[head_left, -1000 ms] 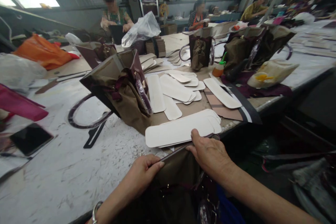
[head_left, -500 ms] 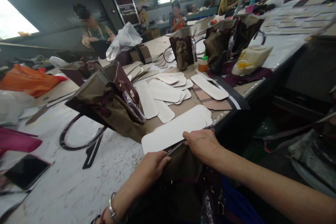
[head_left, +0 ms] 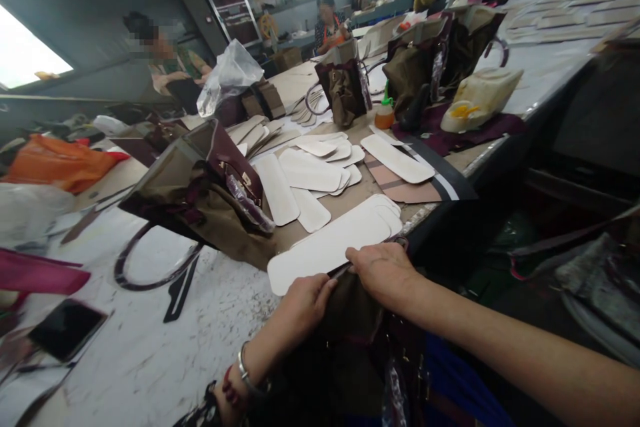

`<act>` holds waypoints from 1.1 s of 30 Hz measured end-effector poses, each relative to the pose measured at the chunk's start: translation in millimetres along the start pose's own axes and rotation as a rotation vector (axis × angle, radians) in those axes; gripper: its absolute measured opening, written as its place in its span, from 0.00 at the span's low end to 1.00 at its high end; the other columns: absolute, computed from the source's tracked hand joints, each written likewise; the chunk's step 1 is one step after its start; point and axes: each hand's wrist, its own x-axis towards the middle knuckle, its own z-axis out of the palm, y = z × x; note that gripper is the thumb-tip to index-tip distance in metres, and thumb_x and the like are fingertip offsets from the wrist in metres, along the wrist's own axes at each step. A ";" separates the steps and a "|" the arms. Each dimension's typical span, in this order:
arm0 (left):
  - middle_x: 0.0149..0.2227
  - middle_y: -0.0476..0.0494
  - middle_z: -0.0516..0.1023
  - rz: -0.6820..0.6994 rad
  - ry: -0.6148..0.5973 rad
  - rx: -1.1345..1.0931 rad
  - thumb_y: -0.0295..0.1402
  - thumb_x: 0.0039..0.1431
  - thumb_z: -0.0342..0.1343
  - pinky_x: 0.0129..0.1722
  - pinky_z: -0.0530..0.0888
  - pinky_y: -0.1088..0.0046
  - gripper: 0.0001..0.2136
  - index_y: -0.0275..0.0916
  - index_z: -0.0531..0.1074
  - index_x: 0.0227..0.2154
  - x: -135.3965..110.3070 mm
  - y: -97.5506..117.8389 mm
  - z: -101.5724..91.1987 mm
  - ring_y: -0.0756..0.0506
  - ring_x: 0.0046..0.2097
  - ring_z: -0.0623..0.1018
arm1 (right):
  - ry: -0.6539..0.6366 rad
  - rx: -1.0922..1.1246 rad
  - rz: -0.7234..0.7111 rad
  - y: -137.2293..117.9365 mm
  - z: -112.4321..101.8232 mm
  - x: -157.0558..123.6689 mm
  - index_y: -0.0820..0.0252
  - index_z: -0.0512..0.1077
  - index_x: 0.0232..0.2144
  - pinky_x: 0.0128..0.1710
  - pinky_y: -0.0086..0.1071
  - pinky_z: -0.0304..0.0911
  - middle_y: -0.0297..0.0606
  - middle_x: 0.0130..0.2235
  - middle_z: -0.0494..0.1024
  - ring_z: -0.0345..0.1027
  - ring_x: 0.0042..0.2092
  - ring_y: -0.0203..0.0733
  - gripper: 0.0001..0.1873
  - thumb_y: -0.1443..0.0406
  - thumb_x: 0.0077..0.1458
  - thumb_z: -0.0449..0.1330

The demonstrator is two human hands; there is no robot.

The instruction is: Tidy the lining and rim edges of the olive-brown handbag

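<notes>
A dark olive and maroon handbag (head_left: 353,310) rests against me below the table edge, its lower part lost in shadow. My left hand (head_left: 305,307) pinches its top rim between thumb and fingers. On the same rim, a little to the right, my right hand (head_left: 383,270) is closed with the thumb on top. Just beyond both hands lies a stack of white rounded panels (head_left: 335,237). Another handbag (head_left: 200,193), olive with a maroon flap, leans on the table to the left, its round handle (head_left: 125,260) lying on the surface.
More white panels (head_left: 313,170) lie mid-table. Farther back stand handbags (head_left: 343,90), a small orange glue bottle (head_left: 384,113) and a yellowed plastic jug (head_left: 480,100). A phone (head_left: 67,329) lies at left. Several people sit working across the room, one (head_left: 173,67) at far left.
My left hand has slid right and slightly up along the bag's rim, closer to my right hand. My right hand keeps its grip. The view has shifted slightly.
</notes>
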 end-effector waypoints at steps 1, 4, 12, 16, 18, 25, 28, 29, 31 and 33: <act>0.26 0.44 0.73 0.003 0.004 -0.022 0.35 0.59 0.40 0.30 0.61 0.74 0.14 0.36 0.68 0.24 0.6 0.6 -0.2 0.47 0.30 0.70 | 0.002 0.001 -0.002 -0.3 -0.3 -0.7 0.59 0.69 0.34 0.29 0.33 0.59 0.44 0.30 0.76 0.71 0.35 0.48 0.09 0.67 0.53 0.49; 0.28 0.45 0.73 0.020 0.027 -0.083 0.37 0.57 0.44 0.31 0.62 0.75 0.13 0.36 0.69 0.27 6.2 2.9 1.6 0.47 0.32 0.70 | 0.000 0.005 -0.007 -2.0 -1.4 -2.4 0.59 0.69 0.35 0.29 0.33 0.59 0.44 0.31 0.76 0.71 0.35 0.47 0.10 0.68 0.53 0.49; 0.19 0.50 0.67 -0.001 -0.097 -0.250 0.41 0.52 0.47 0.24 0.59 0.76 0.16 0.33 0.70 0.20 20.4 -10.9 -8.9 0.50 0.24 0.65 | 0.005 0.002 -0.002 -4.4 -3.4 -3.2 0.59 0.69 0.36 0.29 0.32 0.59 0.45 0.31 0.76 0.70 0.36 0.47 0.11 0.65 0.55 0.49; 0.24 0.45 0.72 -0.076 -0.167 -0.367 0.44 0.55 0.42 0.25 0.63 0.77 0.21 0.30 0.72 0.31 3.3 -20.5 -28.2 0.50 0.26 0.68 | 0.017 0.003 -0.006 -3.4 -2.4 -3.0 0.60 0.70 0.36 0.30 0.34 0.60 0.46 0.31 0.76 0.70 0.36 0.48 0.11 0.63 0.55 0.49; 0.26 0.44 0.73 -0.097 -0.187 -0.400 0.45 0.55 0.42 0.26 0.64 0.76 0.21 0.30 0.72 0.33 -8.9 -23.6 -31.1 0.49 0.27 0.69 | 0.016 0.001 -0.010 -3.2 -2.6 -3.1 0.61 0.70 0.36 0.31 0.35 0.61 0.46 0.32 0.76 0.70 0.36 0.48 0.11 0.62 0.55 0.50; 0.27 0.49 0.74 -0.115 -0.001 -0.337 0.36 0.48 0.53 0.28 0.64 0.77 0.10 0.34 0.73 0.29 -33.9 -30.9 -10.0 0.48 0.30 0.71 | -0.015 -0.015 -0.005 -4.7 -6.0 -5.0 0.64 0.69 0.37 0.34 0.38 0.64 0.42 0.33 0.75 0.70 0.36 0.43 0.12 0.61 0.56 0.51; 0.25 0.49 0.74 -0.115 0.048 -0.296 0.37 0.49 0.52 0.27 0.63 0.76 0.11 0.35 0.73 0.29 -34.3 -30.0 -4.1 0.48 0.29 0.71 | -0.019 -0.023 0.000 -5.3 -7.3 -5.6 0.64 0.68 0.38 0.34 0.38 0.64 0.40 0.33 0.75 0.69 0.36 0.42 0.13 0.61 0.56 0.51; 0.26 0.49 0.74 -0.105 0.055 -0.285 0.38 0.50 0.52 0.28 0.64 0.76 0.11 0.35 0.73 0.30 -33.9 -29.2 -2.9 0.47 0.30 0.71 | -0.019 -0.024 0.002 -5.4 -7.6 -5.6 0.64 0.68 0.38 0.34 0.39 0.64 0.39 0.33 0.74 0.69 0.36 0.41 0.12 0.61 0.57 0.51; 0.28 0.48 0.75 -0.074 0.083 -0.249 0.38 0.51 0.51 0.30 0.64 0.76 0.12 0.36 0.73 0.32 -33.1 -27.2 -0.6 0.47 0.32 0.72 | -0.017 -0.021 0.007 -5.5 -7.7 -5.5 0.64 0.68 0.38 0.35 0.38 0.65 0.38 0.33 0.74 0.69 0.36 0.40 0.12 0.61 0.57 0.51; 0.29 0.47 0.75 -0.045 0.121 -0.208 0.38 0.54 0.48 0.32 0.65 0.75 0.12 0.36 0.73 0.31 -32.6 -25.4 1.9 0.46 0.32 0.71 | -0.017 -0.013 0.014 -5.2 -7.3 -5.2 0.64 0.68 0.38 0.35 0.38 0.64 0.38 0.33 0.74 0.69 0.36 0.40 0.12 0.61 0.57 0.51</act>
